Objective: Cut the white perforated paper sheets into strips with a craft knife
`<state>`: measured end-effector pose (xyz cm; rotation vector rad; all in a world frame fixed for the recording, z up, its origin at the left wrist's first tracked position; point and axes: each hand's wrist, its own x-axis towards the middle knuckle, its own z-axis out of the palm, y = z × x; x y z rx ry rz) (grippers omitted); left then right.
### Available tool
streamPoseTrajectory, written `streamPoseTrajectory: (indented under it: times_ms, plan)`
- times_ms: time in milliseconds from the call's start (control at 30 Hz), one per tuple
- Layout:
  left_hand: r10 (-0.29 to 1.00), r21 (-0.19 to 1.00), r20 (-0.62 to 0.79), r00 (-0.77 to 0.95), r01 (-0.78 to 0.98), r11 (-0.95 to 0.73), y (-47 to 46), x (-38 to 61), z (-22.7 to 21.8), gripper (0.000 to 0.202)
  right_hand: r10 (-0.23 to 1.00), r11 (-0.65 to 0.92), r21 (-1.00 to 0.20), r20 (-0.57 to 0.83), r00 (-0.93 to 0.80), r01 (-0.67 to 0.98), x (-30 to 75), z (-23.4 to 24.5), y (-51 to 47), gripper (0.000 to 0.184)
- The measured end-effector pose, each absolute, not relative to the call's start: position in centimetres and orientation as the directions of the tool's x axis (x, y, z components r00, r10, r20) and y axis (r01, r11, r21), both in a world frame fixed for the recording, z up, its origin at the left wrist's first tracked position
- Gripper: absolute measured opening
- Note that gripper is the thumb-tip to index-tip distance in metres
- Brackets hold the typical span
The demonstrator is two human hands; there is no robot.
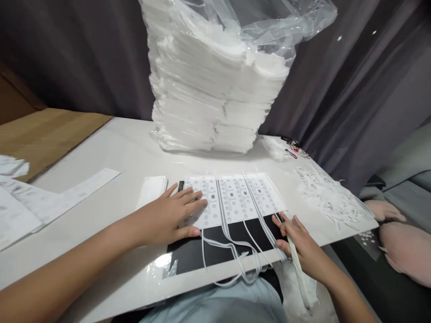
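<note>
I see the person (215, 305) sitting at 6 o'clock of the table (124, 139). In the middle, a sheet (235, 206) lies on a mat (218, 255). Strips (221, 199) run over both from 12 to 6, some past the table's edge. The left hand (173, 213) rests on the sheet at 9; the right hand (298, 244) is by its 4 o'clock corner. A stack (215, 98) in a bag (310, 20) stands at 12, a curtain (84, 58) behind. Cardboard (57, 134) lies at 10, papers (74, 197) at 9, scraps (328, 197) at 3.

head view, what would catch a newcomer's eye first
Likely the tall stack of white sheets in clear plastic, toward the back of the table. Then the dot-printed sheeting before it, crossed by thin strips, the left hand spread on its left end.
</note>
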<state>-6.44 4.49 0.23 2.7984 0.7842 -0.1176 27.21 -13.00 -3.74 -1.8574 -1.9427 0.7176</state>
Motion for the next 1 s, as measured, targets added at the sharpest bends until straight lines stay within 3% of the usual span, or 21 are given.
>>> streamPoseTrajectory:
  times_ms: [100,167,233,300,367,467,633,700,800,867,1000]
  plan:
    - [0.355,0.313,-0.128,0.926,0.377,-0.872,3.8,-6.1,1.1,0.063,0.998,-0.03,-0.709,0.015,0.058,0.704,28.1,-4.2,-13.4,0.027]
    - [0.247,0.381,-0.092,0.965,0.264,-0.886,3.4,-5.9,1.2,0.043,0.946,-0.053,-0.79,0.156,0.284,0.611,29.5,-4.3,-13.5,0.033]
    - [0.197,0.387,-0.041,0.98,0.197,-0.901,3.2,-5.6,0.9,0.019,0.811,-0.07,-0.826,0.28,0.514,0.56,31.4,-4.0,-13.4,0.036]
    - [0.222,0.341,0.01,0.975,0.206,-0.917,3.3,-5.4,0.6,0.004,0.668,-0.142,-0.804,0.353,0.656,0.577,33.6,-3.7,-13.4,0.039]
    - [0.276,0.297,0.063,0.959,0.246,-0.923,3.5,-5.4,0.6,0.007,0.58,-0.273,-0.737,0.388,0.717,0.619,35.6,-3.7,-13.5,0.039]
    - [0.283,0.297,0.088,0.955,0.246,-0.923,3.8,-5.5,0.8,0.011,0.57,-0.39,-0.652,0.383,0.727,0.65,37.7,-4.1,-13.9,0.036]
    - [0.203,0.358,-0.029,0.979,0.199,-0.912,3.7,-5.7,0.5,0.01,0.571,-0.473,-0.59,0.36,0.738,0.654,37.6,-4.7,-14.1,0.037]
    - [0.191,0.352,-0.015,0.981,0.184,-0.918,3.6,-5.5,-0.1,0.009,0.581,-0.442,-0.578,0.398,0.71,0.686,36.4,-4.7,-13.9,0.038]
    - [0.179,0.327,0.043,0.983,0.155,-0.932,3.6,-5.2,-0.9,0.01,0.756,-0.194,-0.583,0.424,0.499,0.789,33.6,-4.8,-13.4,0.034]
    - [0.168,0.311,0.066,0.984,0.139,-0.94,3.7,-5.0,-1.1,0.016,0.887,0.002,-0.503,0.4,0.231,0.864,31.5,-4.8,-13.0,0.029]
    - [0.167,0.312,0.084,0.982,0.133,-0.941,3.7,-4.7,-0.7,0.021,0.936,0.141,-0.324,0.351,-0.019,0.936,28.6,-5.0,-12.5,0.021]
